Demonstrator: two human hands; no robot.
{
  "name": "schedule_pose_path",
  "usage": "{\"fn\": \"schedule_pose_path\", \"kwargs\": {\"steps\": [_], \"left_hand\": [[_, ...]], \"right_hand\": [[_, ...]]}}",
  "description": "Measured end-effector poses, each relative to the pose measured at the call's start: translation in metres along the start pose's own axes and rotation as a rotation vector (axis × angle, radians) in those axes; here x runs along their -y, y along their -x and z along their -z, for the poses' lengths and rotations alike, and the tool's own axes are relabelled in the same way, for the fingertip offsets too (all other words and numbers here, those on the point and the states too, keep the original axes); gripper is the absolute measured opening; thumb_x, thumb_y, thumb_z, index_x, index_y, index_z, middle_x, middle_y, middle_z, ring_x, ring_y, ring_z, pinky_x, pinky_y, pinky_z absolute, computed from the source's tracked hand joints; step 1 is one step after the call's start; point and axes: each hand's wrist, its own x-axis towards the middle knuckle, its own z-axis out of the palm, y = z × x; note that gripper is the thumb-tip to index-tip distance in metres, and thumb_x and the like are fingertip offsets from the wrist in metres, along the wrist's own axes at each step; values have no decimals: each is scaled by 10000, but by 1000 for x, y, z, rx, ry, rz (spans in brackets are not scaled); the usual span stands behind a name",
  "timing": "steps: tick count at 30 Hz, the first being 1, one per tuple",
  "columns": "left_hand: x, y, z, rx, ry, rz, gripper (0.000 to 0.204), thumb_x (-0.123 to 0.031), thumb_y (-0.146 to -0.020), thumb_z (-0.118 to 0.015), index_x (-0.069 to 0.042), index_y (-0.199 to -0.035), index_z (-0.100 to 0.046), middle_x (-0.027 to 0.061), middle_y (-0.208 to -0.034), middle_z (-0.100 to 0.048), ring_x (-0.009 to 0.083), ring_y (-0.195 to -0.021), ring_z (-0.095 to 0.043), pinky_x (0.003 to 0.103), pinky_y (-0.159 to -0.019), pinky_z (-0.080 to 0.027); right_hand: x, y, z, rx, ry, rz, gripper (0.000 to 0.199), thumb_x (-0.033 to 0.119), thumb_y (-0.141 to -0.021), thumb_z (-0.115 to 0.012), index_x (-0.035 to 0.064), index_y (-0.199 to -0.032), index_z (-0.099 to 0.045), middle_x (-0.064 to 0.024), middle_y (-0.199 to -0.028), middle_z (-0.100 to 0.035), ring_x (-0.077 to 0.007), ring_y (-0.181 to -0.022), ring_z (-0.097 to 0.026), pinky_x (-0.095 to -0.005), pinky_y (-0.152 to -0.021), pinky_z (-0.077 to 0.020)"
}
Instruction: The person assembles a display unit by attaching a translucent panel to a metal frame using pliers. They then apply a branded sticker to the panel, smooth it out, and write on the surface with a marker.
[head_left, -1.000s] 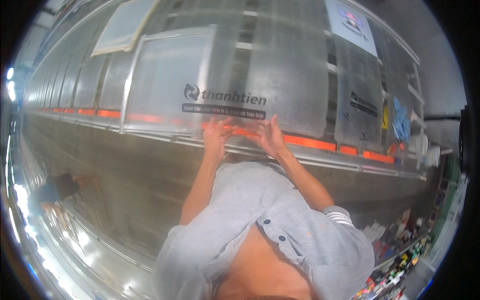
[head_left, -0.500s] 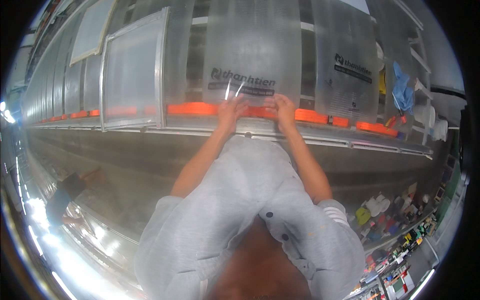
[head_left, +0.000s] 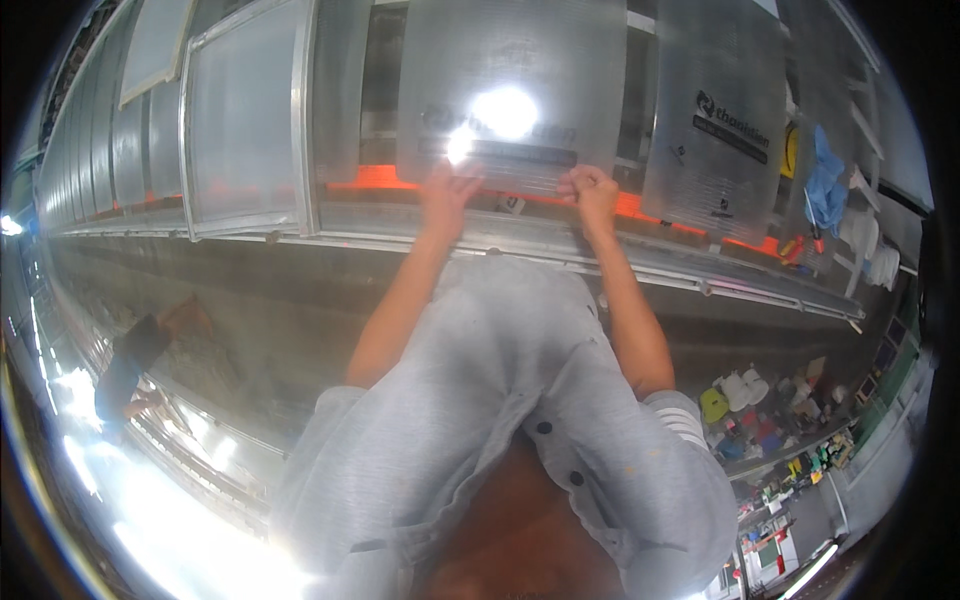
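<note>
Left hand (head_left: 447,195) fingers spread flat, tips pressed against the lower edge of a clear plastic sheet (head_left: 520,95). Right hand (head_left: 592,192) fingers curled tight into a fist, pinching the same lower edge. Both hands at about the same height, apart, with the sheet's bottom strip between them. Sheet hangs upright in front of the person, ribbed and see-through, strong glare spot in its middle, dark print across it partly washed out. Orange strip (head_left: 370,180) runs sideways behind the sheet's bottom edge, continuing right. Metal rail (head_left: 700,275) runs just below the hands. More clear sheets either side: a framed one (head_left: 245,120) to the left, another with dark print (head_left: 720,110) to the right. Blue cloth (head_left: 825,180) hangs far right. Grey shirt (head_left: 510,400) with dark buttons fills the lower middle, forearms bare. Small coloured items (head_left: 760,420) lie lower right, too small to tell.
</note>
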Motion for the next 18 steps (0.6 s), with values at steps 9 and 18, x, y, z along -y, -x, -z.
{"fn": "schedule_pose_path", "kwargs": {"steps": [9,18], "left_hand": [[-73,2,18,32,-502,-46,359,-148,-1005,-534,36,-1314,-546,120,-1121,-667,236,-1018,-677,332,-829,-588],[-77,-8,34,-101,-613,-120,325,5,-910,-631,52,-1231,-622,125,-1022,-693,179,-897,-685,283,-805,-592]], "right_hand": [[-7,-10,22,81,491,150,244,150,-942,-622,-15,-1116,-665,-33,-786,-660,-91,-617,-573,-251,-548,-422],[5,-1,15,-67,298,-7,148,119,-929,-647,-23,-967,-661,-61,-773,-675,-101,-621,-610,-244,-585,-480]]}}
